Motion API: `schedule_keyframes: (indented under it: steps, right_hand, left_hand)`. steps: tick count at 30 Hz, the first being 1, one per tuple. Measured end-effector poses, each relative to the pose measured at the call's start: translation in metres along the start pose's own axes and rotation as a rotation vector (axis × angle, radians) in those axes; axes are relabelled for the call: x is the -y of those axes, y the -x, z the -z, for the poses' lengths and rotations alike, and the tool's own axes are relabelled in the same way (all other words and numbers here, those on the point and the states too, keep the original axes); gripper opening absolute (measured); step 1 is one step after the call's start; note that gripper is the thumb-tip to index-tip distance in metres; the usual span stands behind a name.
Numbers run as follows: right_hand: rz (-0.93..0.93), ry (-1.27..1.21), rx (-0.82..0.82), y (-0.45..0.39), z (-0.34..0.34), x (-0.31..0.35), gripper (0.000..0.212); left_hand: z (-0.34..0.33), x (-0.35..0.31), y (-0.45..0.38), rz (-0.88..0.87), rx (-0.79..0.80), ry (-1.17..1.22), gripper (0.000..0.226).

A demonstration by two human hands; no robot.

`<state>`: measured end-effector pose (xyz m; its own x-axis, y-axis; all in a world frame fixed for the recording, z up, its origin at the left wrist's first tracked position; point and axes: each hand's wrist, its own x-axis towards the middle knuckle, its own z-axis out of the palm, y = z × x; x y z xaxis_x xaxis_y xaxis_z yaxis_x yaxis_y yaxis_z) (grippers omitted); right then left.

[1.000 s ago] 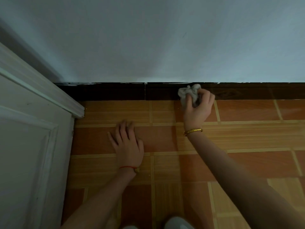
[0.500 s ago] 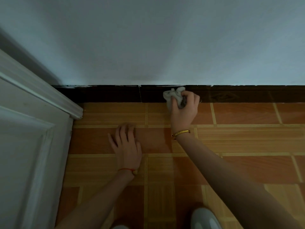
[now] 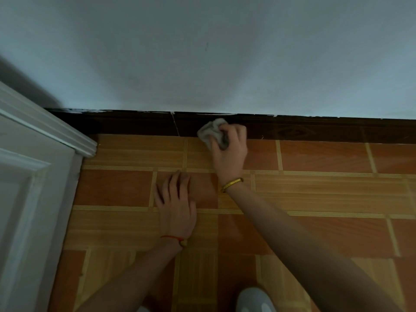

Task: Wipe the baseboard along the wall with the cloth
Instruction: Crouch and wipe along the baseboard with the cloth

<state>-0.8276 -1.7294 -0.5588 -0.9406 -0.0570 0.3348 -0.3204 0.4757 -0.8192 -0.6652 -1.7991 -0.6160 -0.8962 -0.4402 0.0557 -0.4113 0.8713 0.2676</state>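
Cloth: pale, crumpled, lying bunched against the dark baseboard, just right of a thin vertical seam in it. Right hand: fingers curling round the cloth, gripping it and pressing it to the baseboard; gold bangle sitting at the wrist. Left hand: lying flat on the tiled floor, fingers straight and spread, holding nothing; red cord circling the wrist. White door frame: standing at left. Pale rounded shape, possibly a shoe, showing at the bottom edge.
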Motion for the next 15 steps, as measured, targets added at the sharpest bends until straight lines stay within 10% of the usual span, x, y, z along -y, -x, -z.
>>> schedule_keyframes:
  steps: [15]
  right_hand:
    - [-0.200,-0.028,-0.327,-0.020,0.044,-0.031,0.024]
  left_hand:
    - [0.004,0.000,0.001,-0.009,0.038,-0.015,0.055]
